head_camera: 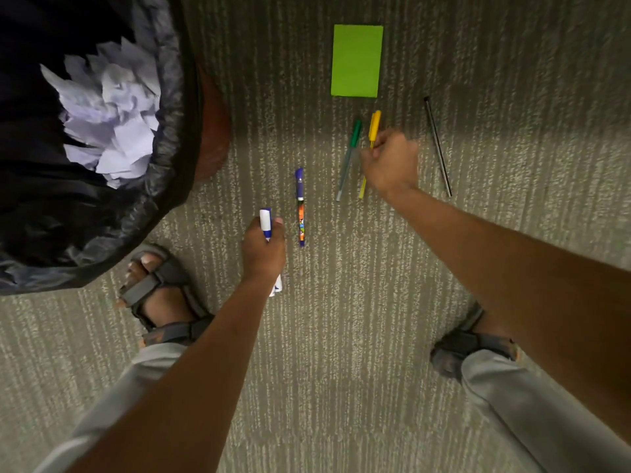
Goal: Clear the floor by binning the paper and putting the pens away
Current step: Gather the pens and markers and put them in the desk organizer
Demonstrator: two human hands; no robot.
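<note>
Head view: hands fisted, left [263, 249] round stubby marker [265, 224]; right [389, 163] round slim yellow pen [373, 131].

Carpet floor [341, 336]: rough, ribbed pile. Beside it, bin liner [170, 107]: glossy crinkled plastic. Inside liner, paper [109, 114]: crumpled, matt. Green pad [356, 61]: smooth, matt.

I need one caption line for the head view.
Left hand holds a white marker; right hand closes on the yellow pen.
</note>
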